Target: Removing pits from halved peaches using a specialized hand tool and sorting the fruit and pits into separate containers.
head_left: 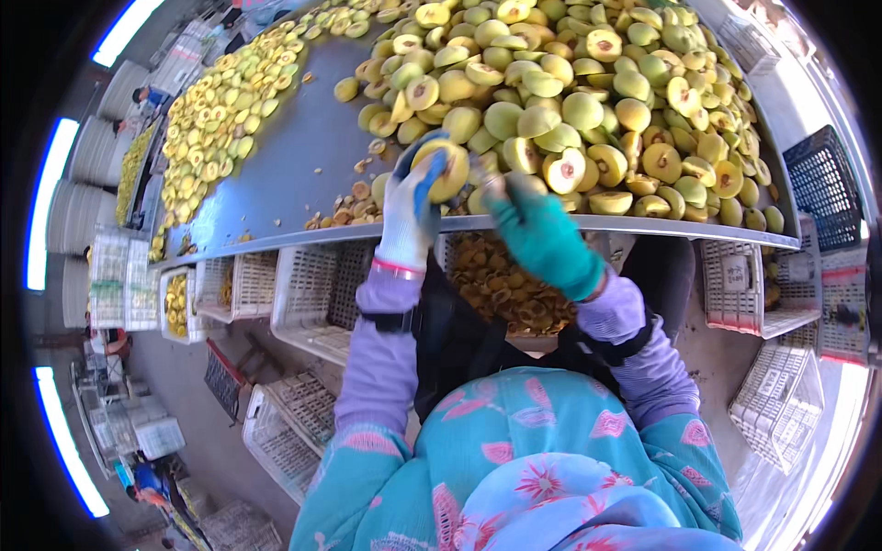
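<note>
My left hand (406, 213), in a white and blue glove, grips a yellow peach half (449, 174) above the near edge of a metal table (317, 124). Close on its right, my right hand (542, 237) in a green glove is closed around a small metal tool (488, 173), whose blurred tip points at the peach half. A big heap of halved yellow-green peaches (582, 112), many with brown pits showing, lies just beyond both hands. Small brown pit pieces (354, 208) are scattered left of my left hand.
Another spread of peach halves (220, 119) covers the table's left side. Below the edge, a container of brown pits and scraps (510, 285) sits between my knees. White plastic crates (299, 289) stand left, more crates (776, 404) right, beside a dark crate (820, 188). Other people work far left.
</note>
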`<move>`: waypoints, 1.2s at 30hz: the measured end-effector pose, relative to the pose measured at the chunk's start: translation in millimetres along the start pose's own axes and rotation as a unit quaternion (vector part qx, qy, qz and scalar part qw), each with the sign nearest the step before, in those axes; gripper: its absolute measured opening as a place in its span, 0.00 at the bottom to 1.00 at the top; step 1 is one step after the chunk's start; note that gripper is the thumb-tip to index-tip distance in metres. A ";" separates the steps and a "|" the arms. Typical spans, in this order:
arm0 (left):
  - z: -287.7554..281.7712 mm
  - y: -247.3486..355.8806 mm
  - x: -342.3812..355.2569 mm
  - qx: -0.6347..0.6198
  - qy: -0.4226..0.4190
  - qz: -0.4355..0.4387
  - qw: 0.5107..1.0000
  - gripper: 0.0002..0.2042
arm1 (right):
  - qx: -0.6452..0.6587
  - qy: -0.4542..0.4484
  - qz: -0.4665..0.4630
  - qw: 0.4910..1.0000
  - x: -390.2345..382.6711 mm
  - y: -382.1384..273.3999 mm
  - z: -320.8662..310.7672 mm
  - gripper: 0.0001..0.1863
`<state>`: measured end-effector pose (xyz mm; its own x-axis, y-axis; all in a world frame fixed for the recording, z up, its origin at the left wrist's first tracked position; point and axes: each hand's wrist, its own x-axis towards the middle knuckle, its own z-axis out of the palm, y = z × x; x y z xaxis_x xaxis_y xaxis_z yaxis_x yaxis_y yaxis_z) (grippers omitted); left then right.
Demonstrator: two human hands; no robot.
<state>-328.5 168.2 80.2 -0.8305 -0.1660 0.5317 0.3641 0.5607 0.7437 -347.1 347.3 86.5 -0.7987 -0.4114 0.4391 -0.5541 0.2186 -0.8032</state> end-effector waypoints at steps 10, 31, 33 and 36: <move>5.1 23.3 -44.6 -0.049 0.074 -0.096 0.991 0.12 | -0.111 -0.004 0.027 0.993 -35.5 -1.2 49.7 0.14; 16.0 1.7 -49.6 -0.313 0.153 -0.318 0.882 0.12 | 0.121 -0.046 0.268 0.955 -41.8 -42.0 66.2 0.14; 14.2 5.5 -51.1 -0.337 0.143 -0.284 0.886 0.15 | 0.269 -0.136 0.459 0.836 -37.1 -52.0 49.0 0.15; -1.5 9.5 -56.3 -0.485 0.125 -0.391 0.772 0.18 | 0.719 -0.303 0.459 0.424 -32.8 -26.4 50.4 0.19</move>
<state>-277.6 181.7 57.9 -0.8936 -0.3646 -0.2618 0.0377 -0.6421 0.7657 -294.5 310.4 73.0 -0.0742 -0.9845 -0.1590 0.9901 -0.0536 -0.1299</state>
